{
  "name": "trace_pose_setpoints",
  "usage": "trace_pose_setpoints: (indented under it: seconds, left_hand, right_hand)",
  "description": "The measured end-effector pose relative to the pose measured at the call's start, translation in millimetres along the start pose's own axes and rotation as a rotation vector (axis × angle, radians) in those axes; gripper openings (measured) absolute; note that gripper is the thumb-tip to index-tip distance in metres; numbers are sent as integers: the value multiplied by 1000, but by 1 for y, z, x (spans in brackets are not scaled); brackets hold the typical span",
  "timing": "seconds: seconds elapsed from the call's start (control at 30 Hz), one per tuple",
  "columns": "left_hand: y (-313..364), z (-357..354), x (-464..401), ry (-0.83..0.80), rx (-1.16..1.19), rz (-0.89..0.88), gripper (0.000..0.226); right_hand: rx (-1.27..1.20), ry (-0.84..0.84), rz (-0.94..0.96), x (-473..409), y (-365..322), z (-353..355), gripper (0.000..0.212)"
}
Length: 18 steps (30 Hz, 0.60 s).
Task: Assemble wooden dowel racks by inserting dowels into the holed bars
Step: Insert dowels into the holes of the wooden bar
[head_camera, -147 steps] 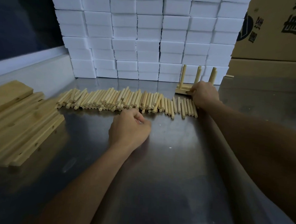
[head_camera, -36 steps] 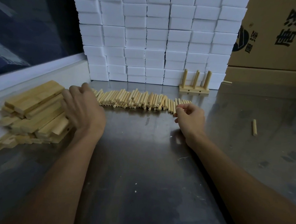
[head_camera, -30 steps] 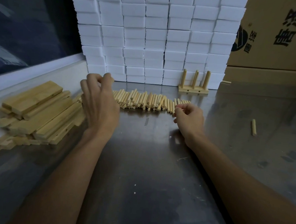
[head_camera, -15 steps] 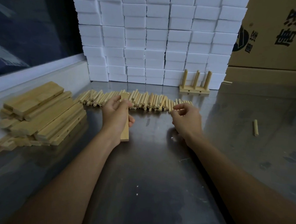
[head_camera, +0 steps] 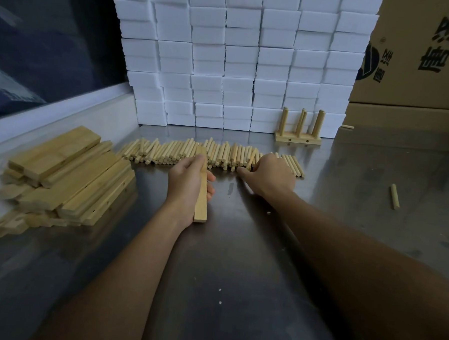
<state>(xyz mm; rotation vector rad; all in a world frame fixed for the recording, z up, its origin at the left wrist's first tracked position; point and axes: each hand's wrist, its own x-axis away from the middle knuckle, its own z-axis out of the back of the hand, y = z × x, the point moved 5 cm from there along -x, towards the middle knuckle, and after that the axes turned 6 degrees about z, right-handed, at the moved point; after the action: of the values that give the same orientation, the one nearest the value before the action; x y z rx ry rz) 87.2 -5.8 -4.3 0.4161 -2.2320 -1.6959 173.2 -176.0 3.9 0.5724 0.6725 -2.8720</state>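
My left hand (head_camera: pixel 189 183) grips a narrow wooden bar (head_camera: pixel 200 205) that points away from me over the metal table, just in front of the long row of loose dowels (head_camera: pixel 182 153). My right hand (head_camera: pixel 270 176) lies on the right part of that row, its fingers curled over the dowels; whether it holds one I cannot tell. A finished rack (head_camera: pixel 298 133) with three upright dowels stands behind, against the white blocks. At the left lies a pile of wooden bars (head_camera: pixel 67 177).
A wall of white foam blocks (head_camera: pixel 239 56) closes the back of the steel table (head_camera: pixel 238 287). Cardboard boxes (head_camera: pixel 419 58) stand at the back right. One stray dowel (head_camera: pixel 394 196) lies at the right, another small one (head_camera: pixel 348 127) by the boxes.
My left hand went to the bar pile, took one bar and brought it to the middle. My right hand moved forward onto the dowel row.
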Motion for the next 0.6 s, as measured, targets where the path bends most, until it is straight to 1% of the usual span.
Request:
trace_pose_setpoints:
  seconds: [0.2, 0.33, 0.4, 0.53, 0.6]
  left_hand:
    - [-2, -1, -3, -15, -8, -2, 22]
    - [-3, -3, -4, -38, 6, 6, 21]
    - [-3, -2, -3, -55, 18, 17, 22]
    - [-2, -3, 0, -106, 43, 45, 27]
    - [-1, -4, 1, -107, 42, 52, 25]
  right_hand:
    - [-16, -22, -29, -5, -1, -4, 41]
    - [-51, -20, -43, -2, 1, -2, 32]
    - [-117, 12, -55, 3, 3, 3, 30]
    - [-310, 147, -94, 18, 15, 26, 27]
    - [-453, 191, -120, 28, 26, 38, 23]
